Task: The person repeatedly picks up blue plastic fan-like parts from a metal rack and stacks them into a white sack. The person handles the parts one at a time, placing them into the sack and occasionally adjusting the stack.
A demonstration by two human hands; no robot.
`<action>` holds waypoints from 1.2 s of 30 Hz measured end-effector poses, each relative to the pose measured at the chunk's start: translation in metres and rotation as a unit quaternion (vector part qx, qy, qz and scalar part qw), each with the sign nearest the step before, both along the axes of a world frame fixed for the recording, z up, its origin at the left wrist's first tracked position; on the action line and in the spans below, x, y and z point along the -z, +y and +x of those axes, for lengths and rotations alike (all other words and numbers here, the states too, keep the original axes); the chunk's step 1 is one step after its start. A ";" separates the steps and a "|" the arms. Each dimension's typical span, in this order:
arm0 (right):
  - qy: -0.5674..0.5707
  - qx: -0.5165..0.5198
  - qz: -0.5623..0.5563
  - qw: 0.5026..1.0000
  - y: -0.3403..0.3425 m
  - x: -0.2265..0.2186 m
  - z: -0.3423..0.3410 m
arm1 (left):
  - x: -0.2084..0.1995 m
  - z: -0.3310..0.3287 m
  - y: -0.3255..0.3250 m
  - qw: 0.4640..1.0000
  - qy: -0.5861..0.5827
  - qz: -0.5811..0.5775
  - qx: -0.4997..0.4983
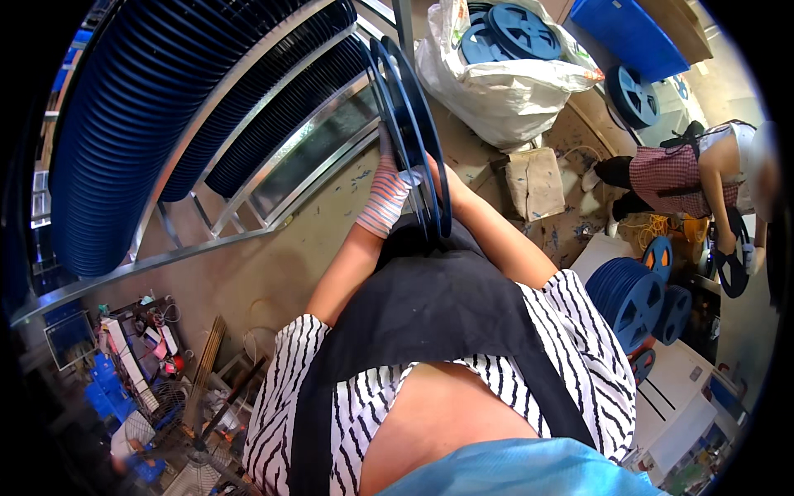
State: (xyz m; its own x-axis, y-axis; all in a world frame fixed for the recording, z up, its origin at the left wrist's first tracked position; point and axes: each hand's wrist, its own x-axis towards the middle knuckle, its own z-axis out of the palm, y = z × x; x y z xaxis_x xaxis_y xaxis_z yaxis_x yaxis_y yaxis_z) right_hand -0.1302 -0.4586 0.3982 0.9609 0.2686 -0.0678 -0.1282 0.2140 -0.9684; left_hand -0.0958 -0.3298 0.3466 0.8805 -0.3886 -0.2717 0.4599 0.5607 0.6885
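A few dark blue plastic reels (430,136) stand on edge, side by side, in front of my body. My left hand (385,194), in a striped knitted glove, grips them from the left with its fingers stretched up along the outer side. From the right, my right hand (441,183) closes on the same reels; the rim of the right-hand reel hides most of its fingers. Just left of the reels is a metal rack (186,241) carrying long rows of dark blue reels (141,140).
A white woven sack (513,95) of blue reels stands ahead, near a cardboard-coloured block (536,183). At right, another person (674,169) holds a dark reel, near stacked blue reels (627,302). A fan (194,446) and clutter fill the lower left.
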 end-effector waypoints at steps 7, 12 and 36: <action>0.128 -0.031 0.094 0.987 -0.013 0.011 0.027 | -0.057 0.022 -0.020 0.990 0.120 0.066 -0.020; 0.100 -0.018 0.067 0.992 -0.006 0.006 0.049 | -0.014 0.043 0.003 0.998 0.043 0.051 0.014; 0.042 0.196 0.149 0.968 0.047 0.053 0.156 | 0.115 0.205 0.065 0.996 0.042 -0.061 0.040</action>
State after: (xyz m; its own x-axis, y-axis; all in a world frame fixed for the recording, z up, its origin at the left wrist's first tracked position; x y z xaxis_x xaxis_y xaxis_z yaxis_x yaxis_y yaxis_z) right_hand 0.0262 -0.4113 0.3449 0.9876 -0.0955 -0.1248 -0.0556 0.5304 -0.8459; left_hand 0.1097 -0.2650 0.2315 0.8221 -0.4905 -0.2891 0.5588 0.5978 0.5748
